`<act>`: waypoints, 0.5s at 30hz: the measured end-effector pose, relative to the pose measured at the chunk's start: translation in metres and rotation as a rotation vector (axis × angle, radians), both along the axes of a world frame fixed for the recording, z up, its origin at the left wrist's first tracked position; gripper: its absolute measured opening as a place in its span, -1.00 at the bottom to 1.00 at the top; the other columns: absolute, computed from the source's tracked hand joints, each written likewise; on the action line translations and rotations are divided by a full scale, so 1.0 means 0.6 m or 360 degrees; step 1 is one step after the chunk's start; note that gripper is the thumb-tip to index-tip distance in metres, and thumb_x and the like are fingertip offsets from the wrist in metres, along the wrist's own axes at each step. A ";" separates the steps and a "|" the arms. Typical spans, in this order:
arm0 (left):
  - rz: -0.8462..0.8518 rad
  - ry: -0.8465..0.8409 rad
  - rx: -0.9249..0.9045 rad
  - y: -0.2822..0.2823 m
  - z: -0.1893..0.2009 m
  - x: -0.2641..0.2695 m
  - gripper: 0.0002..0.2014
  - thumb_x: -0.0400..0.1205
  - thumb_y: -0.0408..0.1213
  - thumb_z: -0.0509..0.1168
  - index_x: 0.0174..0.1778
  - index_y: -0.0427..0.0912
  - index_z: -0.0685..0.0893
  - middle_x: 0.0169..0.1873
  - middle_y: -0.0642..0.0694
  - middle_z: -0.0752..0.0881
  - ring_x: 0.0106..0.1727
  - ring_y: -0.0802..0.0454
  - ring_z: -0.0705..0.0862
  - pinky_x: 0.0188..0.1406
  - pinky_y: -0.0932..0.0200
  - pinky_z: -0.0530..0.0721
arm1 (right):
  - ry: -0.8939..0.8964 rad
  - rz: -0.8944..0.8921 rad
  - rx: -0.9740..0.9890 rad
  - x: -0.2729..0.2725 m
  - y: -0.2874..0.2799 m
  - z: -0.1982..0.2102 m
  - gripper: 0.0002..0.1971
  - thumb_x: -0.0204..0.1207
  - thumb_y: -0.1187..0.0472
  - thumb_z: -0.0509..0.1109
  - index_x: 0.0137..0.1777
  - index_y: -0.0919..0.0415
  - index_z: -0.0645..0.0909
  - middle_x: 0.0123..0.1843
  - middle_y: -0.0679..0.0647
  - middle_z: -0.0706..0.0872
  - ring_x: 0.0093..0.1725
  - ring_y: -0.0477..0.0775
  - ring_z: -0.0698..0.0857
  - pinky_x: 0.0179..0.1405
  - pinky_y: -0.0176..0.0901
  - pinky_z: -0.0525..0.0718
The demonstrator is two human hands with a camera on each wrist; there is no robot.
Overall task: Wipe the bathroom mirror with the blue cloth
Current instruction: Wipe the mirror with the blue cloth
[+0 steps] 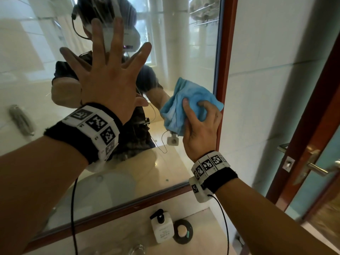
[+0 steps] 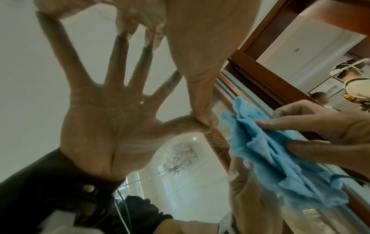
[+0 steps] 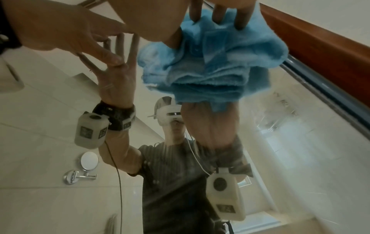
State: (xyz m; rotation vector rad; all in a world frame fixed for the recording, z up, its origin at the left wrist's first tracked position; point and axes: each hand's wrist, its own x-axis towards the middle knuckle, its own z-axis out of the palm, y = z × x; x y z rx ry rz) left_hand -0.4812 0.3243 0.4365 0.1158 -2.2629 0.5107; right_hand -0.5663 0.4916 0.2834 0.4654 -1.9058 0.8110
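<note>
Both hands are at the mirror: the left hand is splayed flat on the smooth glass, and the right hand bunches the soft, crumpled blue cloth against it beside the glossy wooden frame. That bare palm will likely leave fresh smears, and a wide sweep could snag the cloth on the frame.

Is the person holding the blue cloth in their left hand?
No, the blue cloth is bunched in the right hand, while the left hand is spread flat against the mirror.
</note>
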 end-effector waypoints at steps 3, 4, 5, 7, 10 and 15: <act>-0.0004 -0.0013 0.0006 0.000 -0.002 0.000 0.12 0.27 0.41 0.40 0.68 0.30 -0.06 0.71 -0.17 -0.20 0.70 -0.38 -0.16 0.32 -0.80 0.04 | -0.0046 -0.0083 0.0034 0.001 0.002 -0.012 -0.56 0.66 0.03 0.19 0.53 -0.03 0.48 0.43 0.23 0.41 0.38 0.32 0.37 0.38 0.02 0.38; -0.0003 -0.0016 0.0004 -0.001 -0.004 0.000 0.13 0.26 0.40 0.41 0.68 0.30 -0.05 0.71 -0.17 -0.19 0.70 -0.38 -0.16 0.32 -0.80 0.04 | -0.0061 -0.0098 0.0047 0.003 0.003 -0.018 -0.56 0.67 0.01 0.17 0.54 -0.04 0.47 0.44 0.24 0.43 0.38 0.32 0.38 0.37 -0.03 0.35; -0.0002 -0.0018 -0.0001 -0.001 -0.007 0.000 0.13 0.25 0.40 0.42 0.68 0.30 -0.04 0.72 -0.17 -0.18 0.70 -0.37 -0.16 0.32 -0.80 0.04 | -0.0085 -0.0109 0.0062 0.004 0.004 -0.025 -0.55 0.67 -0.01 0.15 0.54 -0.05 0.46 0.45 0.24 0.44 0.39 0.32 0.38 0.34 -0.09 0.31; 0.0002 -0.0033 -0.0016 -0.003 -0.016 0.000 0.15 0.22 0.40 0.44 0.68 0.30 -0.02 0.72 -0.17 -0.16 0.71 -0.35 -0.15 0.31 -0.81 0.04 | -0.0136 -0.0120 0.0086 0.005 0.007 -0.041 -0.55 0.67 -0.04 0.14 0.55 -0.08 0.43 0.46 0.23 0.43 0.40 0.33 0.38 0.30 -0.10 0.29; -0.0005 -0.0084 -0.0064 -0.010 -0.043 0.001 0.17 0.20 0.35 0.49 0.68 0.28 0.02 0.72 -0.17 -0.16 0.71 -0.35 -0.13 0.29 -0.82 0.02 | -0.0175 -0.0086 0.0080 0.007 0.009 -0.070 -0.55 0.65 -0.02 0.22 0.54 -0.14 0.35 0.46 0.21 0.40 0.40 0.35 0.38 0.28 -0.06 0.33; -0.0008 -0.0144 -0.0087 -0.017 -0.076 0.005 0.18 0.22 0.31 0.51 0.70 0.28 -0.03 0.72 -0.17 -0.19 0.71 -0.34 -0.15 0.29 -0.83 0.01 | -0.0213 -0.0020 0.0036 0.010 0.011 -0.099 -0.49 0.58 0.02 0.38 0.50 -0.13 0.34 0.42 0.26 0.44 0.37 0.32 0.38 0.30 0.03 0.38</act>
